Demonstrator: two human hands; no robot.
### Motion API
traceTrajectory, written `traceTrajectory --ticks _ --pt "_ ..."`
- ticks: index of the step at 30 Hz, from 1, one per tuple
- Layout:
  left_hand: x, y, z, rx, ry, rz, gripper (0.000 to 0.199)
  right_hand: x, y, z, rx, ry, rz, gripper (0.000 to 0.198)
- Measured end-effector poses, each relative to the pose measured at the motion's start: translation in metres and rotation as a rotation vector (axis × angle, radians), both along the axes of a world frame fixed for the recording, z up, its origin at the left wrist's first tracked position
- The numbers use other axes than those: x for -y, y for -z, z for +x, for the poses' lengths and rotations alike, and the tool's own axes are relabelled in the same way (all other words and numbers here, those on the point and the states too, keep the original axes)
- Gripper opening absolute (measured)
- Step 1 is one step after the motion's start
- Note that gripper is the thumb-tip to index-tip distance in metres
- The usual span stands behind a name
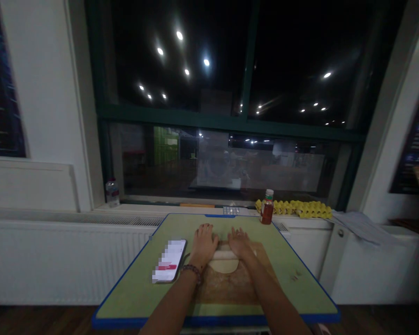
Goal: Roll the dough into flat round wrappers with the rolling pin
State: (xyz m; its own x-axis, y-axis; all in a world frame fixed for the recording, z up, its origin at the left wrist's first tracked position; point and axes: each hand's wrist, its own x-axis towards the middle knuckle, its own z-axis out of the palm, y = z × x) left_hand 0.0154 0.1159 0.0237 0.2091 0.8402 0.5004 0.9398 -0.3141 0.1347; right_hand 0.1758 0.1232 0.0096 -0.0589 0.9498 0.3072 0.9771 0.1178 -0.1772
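Note:
On the wooden board (226, 288) lies a flat round of pale dough (225, 266), partly covered by a light rolling pin (225, 255) lying crosswise. My left hand (203, 245) rests over the pin's left end, its fingers stretched forward. Over the right end lies my right hand (240, 243), palm down with fingers extended and slightly spread. Both palms seem to press on the pin, and its ends are hidden under them. A dark beaded bracelet (192, 270) circles my left wrist.
A lit phone (169, 261) lies left of the board on the green table (132, 291). A bottle of reddish-brown liquid (266, 207) stands at the table's back right. Yellow egg trays (300, 209) and a clear bottle (112, 193) sit along the windowsill.

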Motion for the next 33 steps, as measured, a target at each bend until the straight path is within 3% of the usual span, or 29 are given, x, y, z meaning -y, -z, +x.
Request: traceTrajectory --ticks 6,14,19,26,33 --pt "-0.01 0.002 -0.002 0.019 0.052 0.048 0.037 -0.01 -0.001 0.002 0.021 0.041 -0.073 0.05" --pt "-0.029 -0.001 -0.004 0.042 0.01 0.003 0.033 -0.018 -0.011 -0.001 -0.01 -0.004 0.06 0.052" --pt "-0.034 0.0 -0.003 0.033 -0.007 -0.027 0.035 -0.023 -0.008 -0.002 -0.016 0.016 0.042 0.052" --pt "-0.01 0.01 -0.004 -0.075 -0.012 -0.178 0.043 0.004 -0.001 -0.003 0.003 -0.024 -0.013 0.045" --pt "0.033 0.008 -0.01 -0.126 0.128 -0.129 0.036 0.049 0.01 -0.002 -0.055 -0.207 0.123 0.044"
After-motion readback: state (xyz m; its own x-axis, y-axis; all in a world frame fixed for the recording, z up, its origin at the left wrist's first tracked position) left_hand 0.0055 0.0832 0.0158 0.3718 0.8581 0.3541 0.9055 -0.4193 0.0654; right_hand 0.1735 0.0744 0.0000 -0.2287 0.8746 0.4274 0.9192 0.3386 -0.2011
